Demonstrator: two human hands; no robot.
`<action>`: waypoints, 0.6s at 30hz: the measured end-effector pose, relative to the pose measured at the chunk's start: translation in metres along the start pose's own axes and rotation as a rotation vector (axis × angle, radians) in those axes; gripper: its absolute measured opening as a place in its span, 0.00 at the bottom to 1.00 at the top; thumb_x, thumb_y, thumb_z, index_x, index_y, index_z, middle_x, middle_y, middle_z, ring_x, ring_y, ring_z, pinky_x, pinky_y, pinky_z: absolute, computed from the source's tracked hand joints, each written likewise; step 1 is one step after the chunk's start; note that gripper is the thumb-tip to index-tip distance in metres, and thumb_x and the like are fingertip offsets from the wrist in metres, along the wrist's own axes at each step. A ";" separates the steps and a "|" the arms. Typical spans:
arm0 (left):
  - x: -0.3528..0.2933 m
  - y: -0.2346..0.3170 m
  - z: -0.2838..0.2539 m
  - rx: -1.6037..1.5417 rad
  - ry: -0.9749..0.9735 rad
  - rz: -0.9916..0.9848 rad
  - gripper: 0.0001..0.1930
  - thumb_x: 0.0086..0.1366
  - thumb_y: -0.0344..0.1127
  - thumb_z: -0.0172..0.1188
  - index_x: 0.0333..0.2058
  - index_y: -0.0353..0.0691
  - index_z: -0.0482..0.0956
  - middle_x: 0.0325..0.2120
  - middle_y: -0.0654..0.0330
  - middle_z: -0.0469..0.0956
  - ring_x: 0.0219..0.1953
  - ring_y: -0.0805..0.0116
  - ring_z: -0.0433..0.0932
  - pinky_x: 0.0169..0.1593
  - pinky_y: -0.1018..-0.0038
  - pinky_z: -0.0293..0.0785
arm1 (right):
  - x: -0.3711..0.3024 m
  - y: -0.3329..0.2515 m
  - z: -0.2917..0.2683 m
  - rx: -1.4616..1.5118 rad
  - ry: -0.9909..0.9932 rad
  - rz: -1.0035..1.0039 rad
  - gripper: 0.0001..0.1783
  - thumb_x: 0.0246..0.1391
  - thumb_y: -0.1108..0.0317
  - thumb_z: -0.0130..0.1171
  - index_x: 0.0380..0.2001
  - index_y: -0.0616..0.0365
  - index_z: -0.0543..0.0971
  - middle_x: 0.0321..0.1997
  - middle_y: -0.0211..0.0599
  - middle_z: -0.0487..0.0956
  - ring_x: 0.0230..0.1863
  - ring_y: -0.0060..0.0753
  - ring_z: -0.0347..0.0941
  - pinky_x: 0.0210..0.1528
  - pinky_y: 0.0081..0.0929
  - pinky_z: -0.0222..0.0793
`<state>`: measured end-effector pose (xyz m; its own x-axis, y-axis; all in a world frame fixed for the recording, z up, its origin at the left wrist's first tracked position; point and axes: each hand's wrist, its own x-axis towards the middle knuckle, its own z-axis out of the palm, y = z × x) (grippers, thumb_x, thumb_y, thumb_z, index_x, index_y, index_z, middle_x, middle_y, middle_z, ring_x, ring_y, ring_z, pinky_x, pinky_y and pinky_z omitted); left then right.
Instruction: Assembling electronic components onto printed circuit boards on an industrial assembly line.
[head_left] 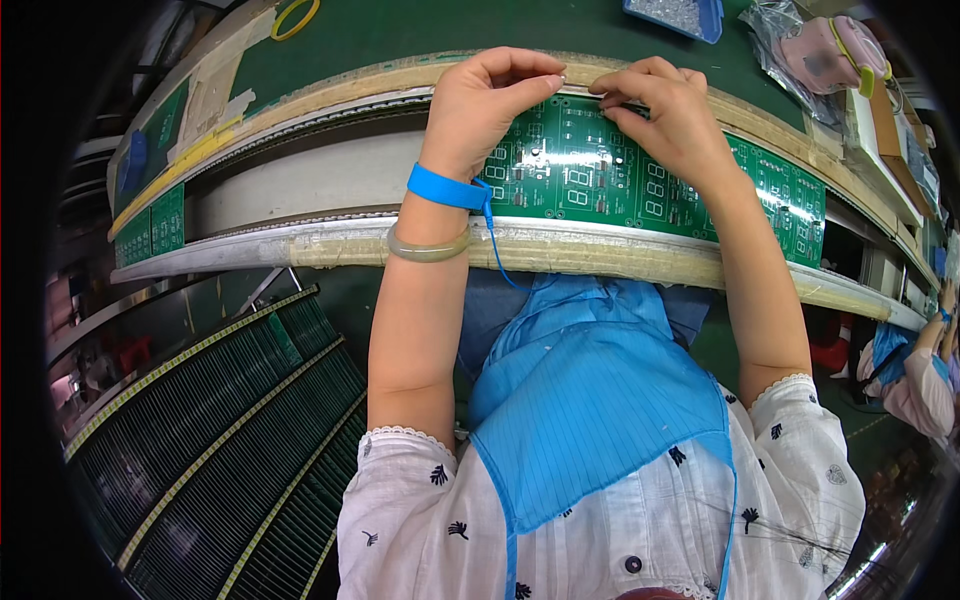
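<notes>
A green circuit board (615, 165) with rows of white-outlined digit shapes lies in the rail track in front of me. My left hand (487, 108) is over its upper left part, thumb and forefinger pinched together. A tiny pale bit shows at those fingertips, too small to name. Close by on the right, my right hand (668, 118) has its fingers curled in a pinch at the board's far edge. Whatever it grips is mostly hidden. A blue wrist strap (443, 187) with a cord and a bangle (428, 246) circle my left wrist and forearm.
More boards sit in the track, one at the right (790, 205) and one at the far left (150, 228). Beyond the rail are a blue bin (680, 18) of small clear parts and a pink container (828, 55). A slotted rack (225, 430) of boards stands at lower left.
</notes>
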<state>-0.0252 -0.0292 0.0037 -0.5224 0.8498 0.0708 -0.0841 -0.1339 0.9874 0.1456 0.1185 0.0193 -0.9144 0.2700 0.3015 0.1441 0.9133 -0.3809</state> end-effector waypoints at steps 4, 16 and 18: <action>0.000 0.000 0.001 0.003 -0.001 -0.003 0.09 0.58 0.27 0.68 0.38 0.35 0.85 0.34 0.62 0.83 0.37 0.76 0.79 0.43 0.81 0.75 | 0.000 -0.002 0.000 -0.042 0.033 -0.029 0.12 0.52 0.69 0.63 0.41 0.47 0.84 0.31 0.25 0.82 0.45 0.28 0.74 0.49 0.38 0.55; -0.001 0.002 0.003 0.011 0.004 -0.007 0.09 0.57 0.27 0.68 0.38 0.36 0.86 0.33 0.63 0.83 0.36 0.77 0.79 0.43 0.81 0.75 | 0.001 -0.009 0.005 -0.057 0.058 -0.007 0.09 0.51 0.71 0.61 0.37 0.49 0.84 0.29 0.30 0.82 0.42 0.31 0.75 0.47 0.40 0.56; 0.000 0.001 0.003 0.012 0.000 -0.002 0.09 0.57 0.27 0.68 0.38 0.36 0.86 0.33 0.63 0.83 0.36 0.77 0.79 0.42 0.81 0.75 | 0.000 -0.010 0.004 -0.071 0.045 -0.004 0.10 0.50 0.71 0.61 0.37 0.49 0.84 0.29 0.30 0.82 0.42 0.32 0.75 0.47 0.40 0.56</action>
<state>-0.0227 -0.0281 0.0055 -0.5220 0.8502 0.0688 -0.0751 -0.1261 0.9892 0.1422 0.1085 0.0195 -0.8976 0.2782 0.3421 0.1684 0.9333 -0.3172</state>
